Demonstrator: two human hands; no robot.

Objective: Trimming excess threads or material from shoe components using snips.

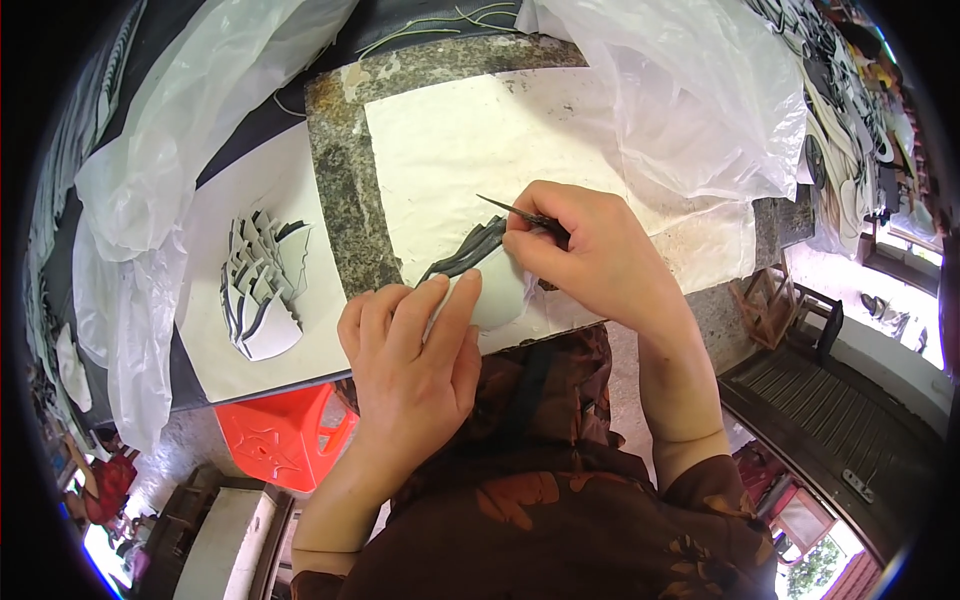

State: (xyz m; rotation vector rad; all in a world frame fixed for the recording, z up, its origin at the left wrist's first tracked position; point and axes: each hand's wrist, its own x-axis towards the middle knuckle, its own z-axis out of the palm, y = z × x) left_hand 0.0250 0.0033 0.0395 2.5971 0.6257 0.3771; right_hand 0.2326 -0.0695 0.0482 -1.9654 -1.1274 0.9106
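My left hand (412, 345) lies with its fingers stretched out on a white curved piece (503, 292) with dark grey strips (465, 250) along its upper edge. The fingertips press near the lower left end of those strips. My right hand (590, 250) is closed round a thin dark pointed tool (510, 207), whose tip points up and left, just above the strips. Whether the tool is an awl or tweezers I cannot tell. To the left, a fanned, overlapping pile of white pieces with dark edges (262, 285) rests on a white sheet (215, 350).
Under my hands a pale sheet (450, 130) covers a mottled stone slab (345, 180). Clear plastic (150, 190) drapes the left side, and more plastic (690, 100) the upper right. Cords (420, 32) lie at the back. A red stool (285, 435) stands below the table's front edge.
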